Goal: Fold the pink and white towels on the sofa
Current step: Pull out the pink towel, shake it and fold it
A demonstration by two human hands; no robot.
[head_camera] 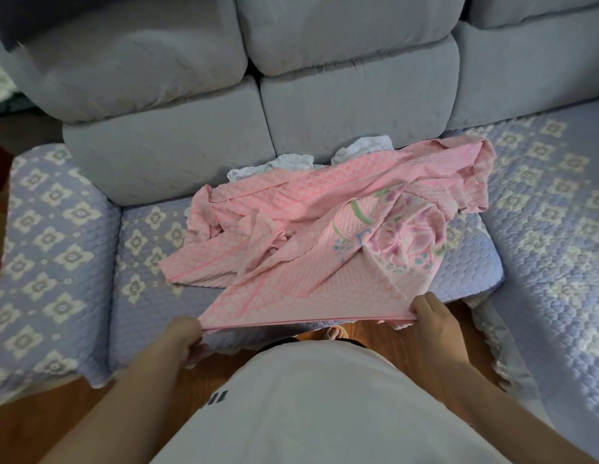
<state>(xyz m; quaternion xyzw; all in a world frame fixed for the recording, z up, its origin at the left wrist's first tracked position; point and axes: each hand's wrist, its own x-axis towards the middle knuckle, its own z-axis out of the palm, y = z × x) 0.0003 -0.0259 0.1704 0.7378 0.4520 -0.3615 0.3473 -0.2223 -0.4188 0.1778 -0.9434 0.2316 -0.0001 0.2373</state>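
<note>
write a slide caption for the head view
Both hands, left and right, grip the pink towel by its near edge over the sofa.

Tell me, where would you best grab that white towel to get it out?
Grip one of the two bunched ends of the white towel poking out at the backrest, reaching from above. The pink towel, its near edge held by left hand and right hand, covers the rest.

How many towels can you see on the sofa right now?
2. The pink towel lies crumpled across the seat, its near edge held by the left hand and right hand. The white towel shows behind it against the backrest, mostly covered; more could be hidden.
</note>
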